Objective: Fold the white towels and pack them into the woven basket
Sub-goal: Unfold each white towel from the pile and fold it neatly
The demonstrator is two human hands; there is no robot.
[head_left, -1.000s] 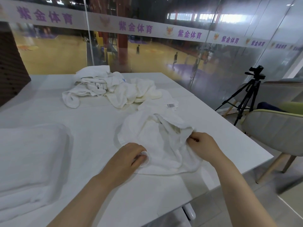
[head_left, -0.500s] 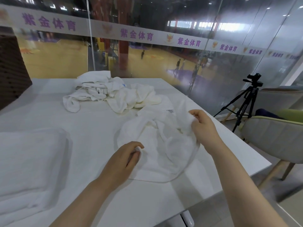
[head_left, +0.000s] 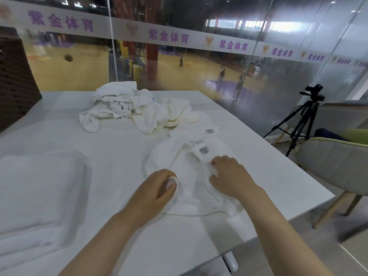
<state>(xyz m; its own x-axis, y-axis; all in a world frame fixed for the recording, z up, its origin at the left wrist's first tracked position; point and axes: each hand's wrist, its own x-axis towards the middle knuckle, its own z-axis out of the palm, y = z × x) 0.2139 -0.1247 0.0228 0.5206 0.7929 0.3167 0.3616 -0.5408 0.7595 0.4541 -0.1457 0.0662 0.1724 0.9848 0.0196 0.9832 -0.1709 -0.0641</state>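
Observation:
A crumpled white towel [head_left: 185, 170] with a printed label lies on the white table [head_left: 111, 148] in front of me. My left hand [head_left: 157, 188] grips the towel's near left edge, a bit of cloth bunched in its curled fingers. My right hand [head_left: 229, 176] lies on the towel's right part, fingers bent and pinching the cloth below the label. A pile of unfolded white towels [head_left: 135, 108] sits farther back. Folded white towels [head_left: 33, 198] are stacked at the left. The dark woven basket [head_left: 14, 80] stands at the far left, partly out of view.
A glass wall runs behind the table. To the right stand a black tripod with a camera [head_left: 302, 118] and a grey-green chair [head_left: 336, 162]. The table's right edge lies close to my right hand.
My right hand had lifted a towel corner up to the right; now it has come down leftward onto the towel, folding cloth over. My left hand kept its grip at the near edge.

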